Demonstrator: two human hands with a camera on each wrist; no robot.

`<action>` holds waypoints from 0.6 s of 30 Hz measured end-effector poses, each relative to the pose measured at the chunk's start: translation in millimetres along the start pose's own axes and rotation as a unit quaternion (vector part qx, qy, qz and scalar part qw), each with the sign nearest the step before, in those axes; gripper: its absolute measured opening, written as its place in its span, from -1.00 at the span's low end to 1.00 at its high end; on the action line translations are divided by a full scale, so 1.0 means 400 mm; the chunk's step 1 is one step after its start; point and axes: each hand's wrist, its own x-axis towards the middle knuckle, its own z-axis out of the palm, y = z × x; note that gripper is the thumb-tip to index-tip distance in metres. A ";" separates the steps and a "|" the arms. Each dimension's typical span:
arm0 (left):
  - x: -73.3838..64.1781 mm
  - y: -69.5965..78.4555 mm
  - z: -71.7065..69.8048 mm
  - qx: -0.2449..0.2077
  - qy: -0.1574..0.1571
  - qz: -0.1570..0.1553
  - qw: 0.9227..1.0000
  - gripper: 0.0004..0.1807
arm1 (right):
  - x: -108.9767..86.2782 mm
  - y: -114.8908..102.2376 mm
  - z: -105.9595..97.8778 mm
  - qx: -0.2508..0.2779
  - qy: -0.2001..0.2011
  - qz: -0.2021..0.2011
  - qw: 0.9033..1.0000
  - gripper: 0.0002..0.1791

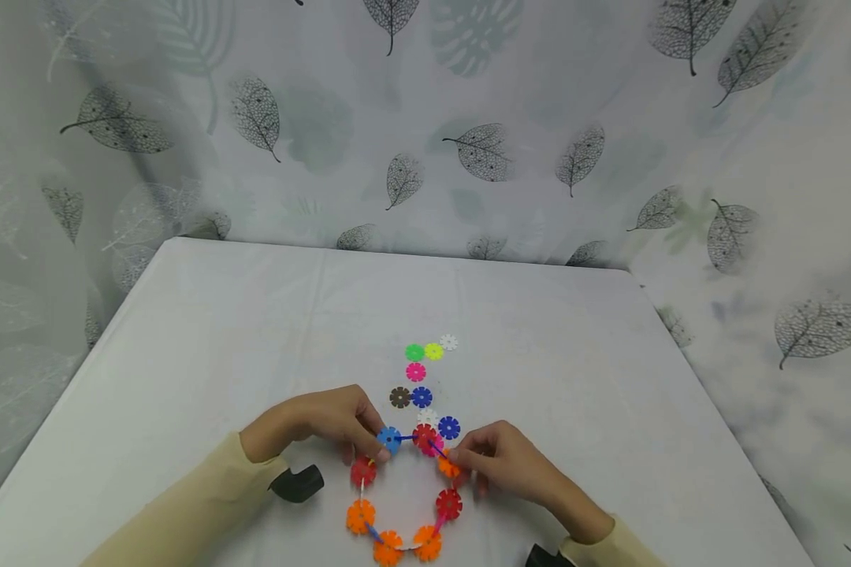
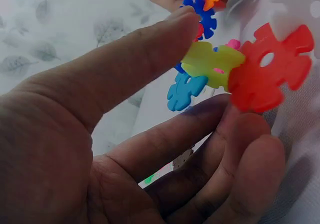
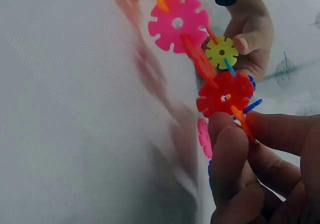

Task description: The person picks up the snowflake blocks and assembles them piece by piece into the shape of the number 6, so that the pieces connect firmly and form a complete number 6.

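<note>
A ring of joined, notched plastic snowflake discs (image 1: 388, 547) lies between my two hands in the head view. My left hand (image 1: 343, 421) holds its upper left part. In the left wrist view, thumb and forefinger pinch a yellow-green disc (image 2: 212, 64) joined to a red disc (image 2: 272, 69). A light blue disc (image 1: 388, 439) of the ring sits beside that thumb. My right hand (image 1: 499, 461) grips the ring's upper right side; its thumb and forefinger pinch an orange disc (image 3: 242, 121) slotted to a red disc (image 3: 225, 93).
Beyond the ring, several loose discs lie on the white-covered table (image 1: 553, 354), among them a green disc (image 1: 414, 352), a brown disc (image 1: 400, 397) and a dark blue disc (image 1: 449, 428). A leaf-patterned curtain (image 1: 525, 205) stands behind the table and along its sides.
</note>
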 end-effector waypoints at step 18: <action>0.001 -0.008 -0.006 0.007 0.014 0.013 1.000 -0.89 | 0.028 -0.003 -0.013 -0.207 0.111 -0.023 0.972 -0.87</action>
